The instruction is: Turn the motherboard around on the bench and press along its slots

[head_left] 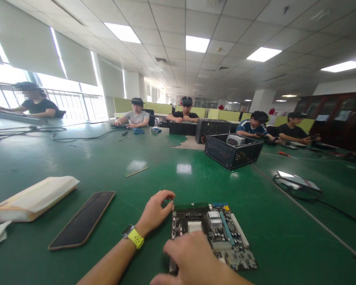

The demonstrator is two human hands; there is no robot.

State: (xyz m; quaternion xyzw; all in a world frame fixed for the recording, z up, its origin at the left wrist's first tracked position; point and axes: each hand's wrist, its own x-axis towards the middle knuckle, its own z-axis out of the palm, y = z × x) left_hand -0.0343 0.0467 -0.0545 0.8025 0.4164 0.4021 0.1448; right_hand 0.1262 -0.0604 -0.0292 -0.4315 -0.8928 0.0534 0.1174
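A computer motherboard (234, 233) lies flat on the green table before me, with a pale square processor socket area and blue and white slots. Along its far edge runs a dark green strip (192, 206) that looks like a memory module. My left hand (157, 209), with a yellow-strapped watch (133, 236) on the wrist, is at the far left corner; its thumb and forefinger are curved and apart, close to the strip's end. Over the near left part of the board hovers my right hand (192, 253), fingers spread, hiding what lies beneath.
Left of me lie a phone (83, 219) and a pack of tissues (35, 198). An open computer case (233, 152) stands farther off. A white device (298, 182) with a cable sits at right, near a red screwdriver (286, 154). Several people sit around the table.
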